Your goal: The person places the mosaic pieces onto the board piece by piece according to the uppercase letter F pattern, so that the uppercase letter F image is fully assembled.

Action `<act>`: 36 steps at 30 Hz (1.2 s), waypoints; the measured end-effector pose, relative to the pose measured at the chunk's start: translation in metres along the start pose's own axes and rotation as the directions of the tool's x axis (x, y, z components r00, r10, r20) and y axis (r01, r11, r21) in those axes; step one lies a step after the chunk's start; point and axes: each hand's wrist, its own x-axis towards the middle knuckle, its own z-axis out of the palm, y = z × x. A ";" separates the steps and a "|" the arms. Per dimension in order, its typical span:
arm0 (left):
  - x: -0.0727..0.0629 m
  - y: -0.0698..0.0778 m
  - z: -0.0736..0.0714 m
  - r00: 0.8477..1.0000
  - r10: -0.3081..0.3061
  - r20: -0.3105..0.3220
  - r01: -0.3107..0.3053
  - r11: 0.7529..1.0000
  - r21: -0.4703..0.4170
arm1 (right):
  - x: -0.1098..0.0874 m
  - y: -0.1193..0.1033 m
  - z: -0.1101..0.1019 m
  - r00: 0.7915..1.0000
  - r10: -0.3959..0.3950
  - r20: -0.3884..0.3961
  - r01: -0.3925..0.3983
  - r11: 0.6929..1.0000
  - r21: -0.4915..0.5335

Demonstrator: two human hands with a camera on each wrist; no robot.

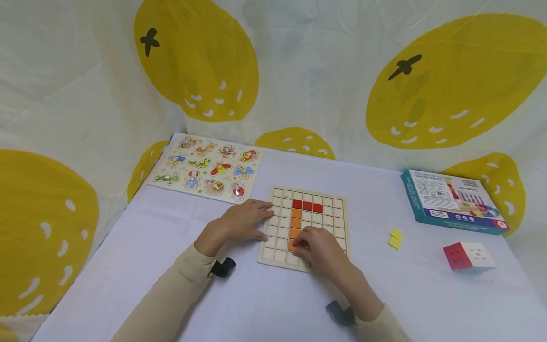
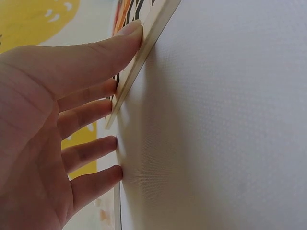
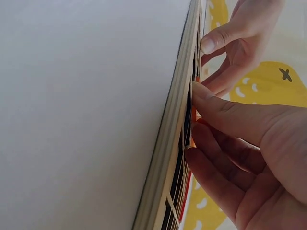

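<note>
A wooden grid board (image 1: pixel 279 259) lies flat on the white table. Three red tiles (image 1: pixel 307 206) form a row in its upper part, and several orange tiles (image 1: pixel 296 222) run down one column from the left red one. My right hand (image 1: pixel 320 249) bends over the lowest orange tile (image 1: pixel 292 245), with thumb and fingertips pinching at it; the fingers partly cover that tile. At the board's left edge rests my left hand (image 1: pixel 243 221), its fingers extended. In the left wrist view, the left thumb (image 2: pixel 96 60) touches the board's rim and the other fingers spread apart.
Two yellow tiles (image 1: pixel 395 239) lie to the right of the board. Further right are a red-and-white cube (image 1: pixel 468 256) and a boxed toy set (image 1: pixel 457 202). An insect picture board (image 1: pixel 205 166) sits at the back left, near a lemon-print curtain (image 1: pixel 307 61).
</note>
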 end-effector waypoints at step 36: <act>0.001 -0.001 0.003 1.000 -0.010 -0.003 0.010 1.000 0.007 | -0.062 0.135 -0.087 0.872 0.489 0.005 -0.488 0.869 -0.079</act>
